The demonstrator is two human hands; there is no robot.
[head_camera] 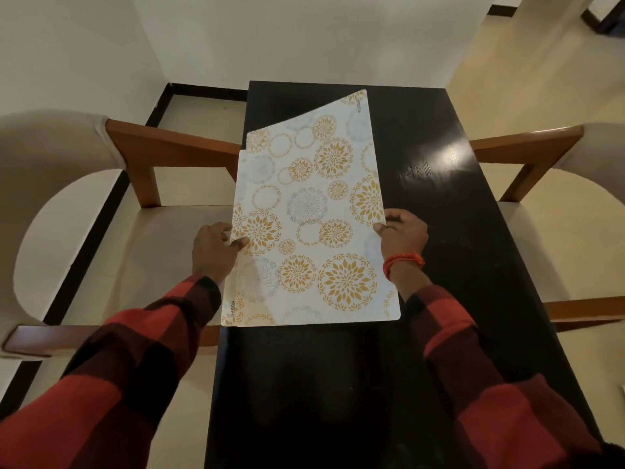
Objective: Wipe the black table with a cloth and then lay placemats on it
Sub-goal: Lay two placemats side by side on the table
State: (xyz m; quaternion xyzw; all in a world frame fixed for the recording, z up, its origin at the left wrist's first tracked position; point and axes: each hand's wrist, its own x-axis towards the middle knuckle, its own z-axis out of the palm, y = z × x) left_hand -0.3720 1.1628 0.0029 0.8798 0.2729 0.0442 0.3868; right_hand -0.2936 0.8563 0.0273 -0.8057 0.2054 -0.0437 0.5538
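Between chairs (84, 211), glossy black table (456, 204).

Your white placemats (311, 214) with gold and grey-blue floral circles, glossy black table (439, 204), your red-and-black checked sleeves (142, 350), orange wrist thread (404, 260)

We see bare table (456, 231) right of the placemats (311, 214); chairs' wooden arms (176, 147) flank both long table edges.
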